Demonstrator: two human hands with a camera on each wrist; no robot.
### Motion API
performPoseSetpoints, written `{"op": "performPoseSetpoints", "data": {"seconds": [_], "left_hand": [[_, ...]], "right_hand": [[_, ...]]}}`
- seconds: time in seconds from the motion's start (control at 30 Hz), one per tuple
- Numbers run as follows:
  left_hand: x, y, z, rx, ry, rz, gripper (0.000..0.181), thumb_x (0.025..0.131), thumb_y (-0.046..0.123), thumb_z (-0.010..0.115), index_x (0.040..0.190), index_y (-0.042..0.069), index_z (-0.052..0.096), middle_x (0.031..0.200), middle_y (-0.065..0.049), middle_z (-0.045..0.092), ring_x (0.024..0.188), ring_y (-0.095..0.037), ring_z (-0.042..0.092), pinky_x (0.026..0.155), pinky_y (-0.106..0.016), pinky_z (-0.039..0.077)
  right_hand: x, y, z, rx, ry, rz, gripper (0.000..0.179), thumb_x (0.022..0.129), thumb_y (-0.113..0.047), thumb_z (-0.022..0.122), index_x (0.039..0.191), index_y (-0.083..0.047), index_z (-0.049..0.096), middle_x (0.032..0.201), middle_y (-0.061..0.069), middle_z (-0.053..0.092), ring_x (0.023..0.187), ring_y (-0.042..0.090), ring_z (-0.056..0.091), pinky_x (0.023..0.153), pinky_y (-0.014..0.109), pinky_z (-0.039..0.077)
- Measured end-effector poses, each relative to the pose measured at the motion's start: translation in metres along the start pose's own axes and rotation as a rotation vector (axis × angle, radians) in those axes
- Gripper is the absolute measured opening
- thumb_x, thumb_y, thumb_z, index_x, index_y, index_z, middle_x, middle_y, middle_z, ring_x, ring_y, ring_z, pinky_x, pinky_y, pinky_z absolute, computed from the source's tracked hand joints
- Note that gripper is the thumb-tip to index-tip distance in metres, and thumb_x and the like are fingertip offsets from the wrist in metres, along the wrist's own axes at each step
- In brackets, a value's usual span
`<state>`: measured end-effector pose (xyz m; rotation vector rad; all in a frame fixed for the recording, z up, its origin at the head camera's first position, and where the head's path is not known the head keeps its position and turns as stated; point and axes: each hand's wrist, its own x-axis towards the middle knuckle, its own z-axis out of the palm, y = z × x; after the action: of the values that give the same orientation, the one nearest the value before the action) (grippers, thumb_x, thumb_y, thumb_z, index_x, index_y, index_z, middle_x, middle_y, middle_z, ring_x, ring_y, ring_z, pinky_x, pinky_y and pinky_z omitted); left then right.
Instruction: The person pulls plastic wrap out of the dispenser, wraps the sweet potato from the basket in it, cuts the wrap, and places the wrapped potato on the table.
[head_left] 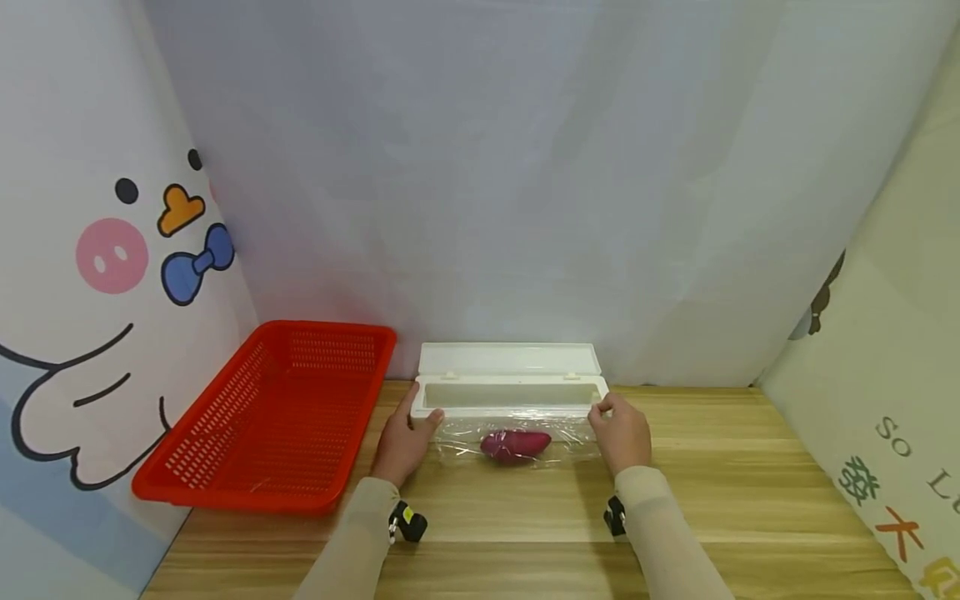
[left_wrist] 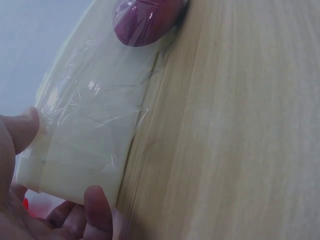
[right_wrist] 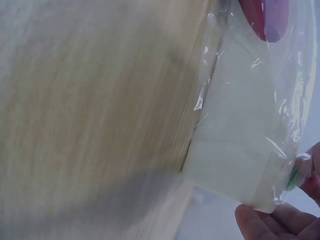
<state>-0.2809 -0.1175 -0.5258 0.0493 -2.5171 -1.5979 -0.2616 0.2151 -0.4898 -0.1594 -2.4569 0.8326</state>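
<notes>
A long white cling film dispenser (head_left: 510, 411) stands on the table with its lid (head_left: 508, 359) raised. Clear cling film (left_wrist: 75, 107) drapes over its front, and an elongated purple-red vegetable (head_left: 515, 445) lies in front, overlapped by the film. My left hand (head_left: 403, 437) grips the dispenser's left end, thumb at the front edge and fingers round the end face. At the right end, my right hand (head_left: 621, 433) grips the corner with bent fingers. In the right wrist view its thumb is by the film's edge and a small green piece (right_wrist: 292, 178).
On the left sits a red perforated plastic basket (head_left: 273, 502). A pale curtain (head_left: 525, 183) hangs behind the wooden table (head_left: 510, 550). Printed panels with cartoon figures flank both sides.
</notes>
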Motion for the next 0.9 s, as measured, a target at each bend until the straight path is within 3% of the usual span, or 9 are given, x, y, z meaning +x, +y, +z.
{"op": "performPoseSetpoints", "data": {"seconds": [0.3, 0.5, 0.7, 0.83, 0.9], "left_hand": [[0.001, 0.0, 0.0, 0.002, 0.009, 0.012, 0.073, 0.088, 0.047, 0.063, 0.15, 0.032, 0.027, 0.147, -0.017, 0.038, 0.133, -0.036, 0.035, 0.108, -0.053, 0.028], [0.001, -0.001, -0.001, 0.004, 0.009, 0.015, 0.072, 0.088, 0.045, 0.064, 0.149, 0.033, 0.028, 0.147, -0.015, 0.039, 0.134, -0.035, 0.036, 0.108, -0.052, 0.027], [-0.001, -0.001, 0.001, -0.014, 0.005, 0.026, 0.075, 0.089, 0.042, 0.063, 0.151, 0.027, 0.025, 0.147, -0.018, 0.037, 0.133, -0.037, 0.035, 0.109, -0.053, 0.026], [-0.004, -0.003, 0.006, -0.077, 0.042, -0.014, 0.092, 0.086, 0.048, 0.065, 0.153, 0.014, 0.011, 0.146, -0.025, 0.033, 0.132, -0.038, 0.035, 0.108, -0.052, 0.028], [-0.007, -0.004, 0.008, -0.077, 0.116, -0.083, 0.098, 0.08, 0.058, 0.066, 0.15, 0.012, 0.015, 0.138, -0.022, 0.043, 0.124, -0.035, 0.044, 0.102, -0.049, 0.036]], "right_hand": [[0.002, 0.005, -0.004, -0.012, -0.027, 0.001, 0.007, 0.084, -0.015, 0.061, 0.078, -0.011, 0.062, 0.065, 0.006, 0.06, 0.054, 0.02, 0.045, 0.051, 0.033, 0.036], [0.002, 0.014, -0.007, 0.057, -0.045, 0.051, 0.008, 0.087, -0.017, 0.061, 0.086, -0.01, 0.065, 0.092, 0.011, 0.069, 0.083, 0.028, 0.063, 0.075, 0.043, 0.049], [0.001, 0.021, -0.007, 0.164, -0.095, 0.134, 0.018, 0.094, -0.024, 0.058, 0.098, -0.008, 0.064, 0.108, 0.013, 0.067, 0.102, 0.031, 0.062, 0.086, 0.046, 0.048], [-0.005, 0.027, -0.009, 0.295, -0.064, 0.231, 0.023, 0.097, -0.025, 0.05, 0.107, -0.005, 0.058, 0.113, 0.016, 0.062, 0.103, 0.031, 0.059, 0.087, 0.044, 0.046], [-0.01, 0.031, -0.008, 0.347, -0.095, 0.29, 0.024, 0.097, -0.024, 0.048, 0.109, -0.005, 0.056, 0.111, 0.015, 0.059, 0.099, 0.029, 0.058, 0.083, 0.04, 0.047]]}}
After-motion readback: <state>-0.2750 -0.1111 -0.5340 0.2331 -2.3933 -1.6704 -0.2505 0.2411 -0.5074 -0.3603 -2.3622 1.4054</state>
